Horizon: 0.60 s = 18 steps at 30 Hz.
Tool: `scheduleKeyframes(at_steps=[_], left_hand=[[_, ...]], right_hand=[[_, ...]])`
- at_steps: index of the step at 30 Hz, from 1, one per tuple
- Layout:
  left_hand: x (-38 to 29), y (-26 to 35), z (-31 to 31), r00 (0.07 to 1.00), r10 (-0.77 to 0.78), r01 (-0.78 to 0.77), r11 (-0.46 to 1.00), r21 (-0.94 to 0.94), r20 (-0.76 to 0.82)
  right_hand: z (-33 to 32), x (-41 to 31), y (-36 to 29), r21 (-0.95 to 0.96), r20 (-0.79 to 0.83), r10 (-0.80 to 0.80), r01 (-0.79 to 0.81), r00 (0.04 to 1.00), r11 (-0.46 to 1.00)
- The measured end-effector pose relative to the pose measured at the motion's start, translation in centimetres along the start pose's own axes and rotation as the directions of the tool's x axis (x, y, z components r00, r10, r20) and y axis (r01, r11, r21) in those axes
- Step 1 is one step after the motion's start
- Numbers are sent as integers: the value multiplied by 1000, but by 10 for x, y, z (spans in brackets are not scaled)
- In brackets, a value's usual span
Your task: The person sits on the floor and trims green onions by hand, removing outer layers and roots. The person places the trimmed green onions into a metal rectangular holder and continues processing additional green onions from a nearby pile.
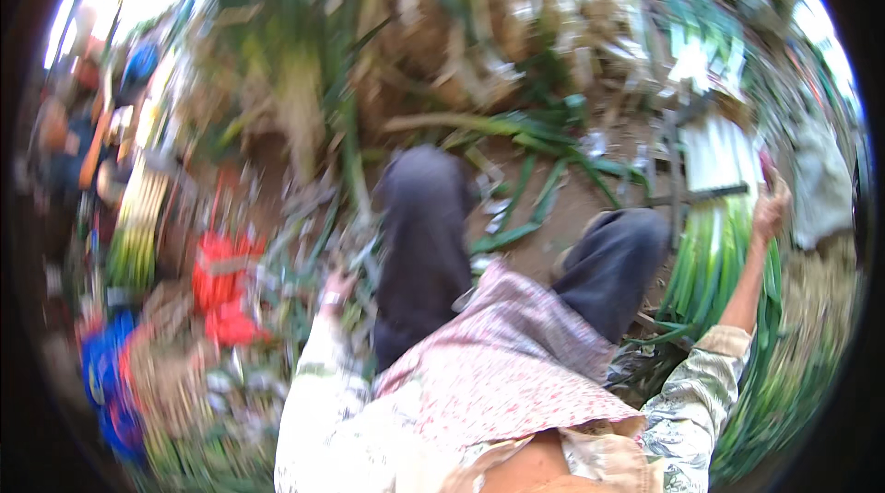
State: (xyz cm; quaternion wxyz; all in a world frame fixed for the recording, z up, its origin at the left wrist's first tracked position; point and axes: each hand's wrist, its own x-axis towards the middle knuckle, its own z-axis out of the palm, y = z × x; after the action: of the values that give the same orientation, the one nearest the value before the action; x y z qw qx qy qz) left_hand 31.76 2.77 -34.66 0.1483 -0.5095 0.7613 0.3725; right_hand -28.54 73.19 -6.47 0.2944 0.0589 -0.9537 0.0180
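My right hand (771,206) is at the right, beside a bundle of leeks or large green onions (719,154) with white stalks and long green leaves. Its fingers are closed on a small dark-pink object (766,170), too blurred to name. The bundle lies in a low frame (705,194) with dark bars. Low beside my left knee is my left hand (337,283), over loose leaf scraps (304,244). Motion blur hides its fingers and anything in them.
A large heap of leeks with soil-brown roots (429,37) stands ahead. Fallen green leaves (546,140) litter the soil. Red plastic bags (225,279), a blue bag-like item (107,382) and another leek bundle (138,216) lie left, near a blurred person (62,140). A pale sack (819,182) is far right.
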Motion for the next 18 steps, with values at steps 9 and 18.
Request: scheduleKeyframes(at_steps=[9, 18], left_hand=[[8, -47, 53, 972, -207, 114, 829, -547, -111], [149, 91, 31, 900, 2, -138, 949, -282, -437]], right_hand=[[-30, -18, -355, 479, -24, -579, 517, 815, 709], [-41, -61, -533, 703, 240, -742, 416, 626, 578]])
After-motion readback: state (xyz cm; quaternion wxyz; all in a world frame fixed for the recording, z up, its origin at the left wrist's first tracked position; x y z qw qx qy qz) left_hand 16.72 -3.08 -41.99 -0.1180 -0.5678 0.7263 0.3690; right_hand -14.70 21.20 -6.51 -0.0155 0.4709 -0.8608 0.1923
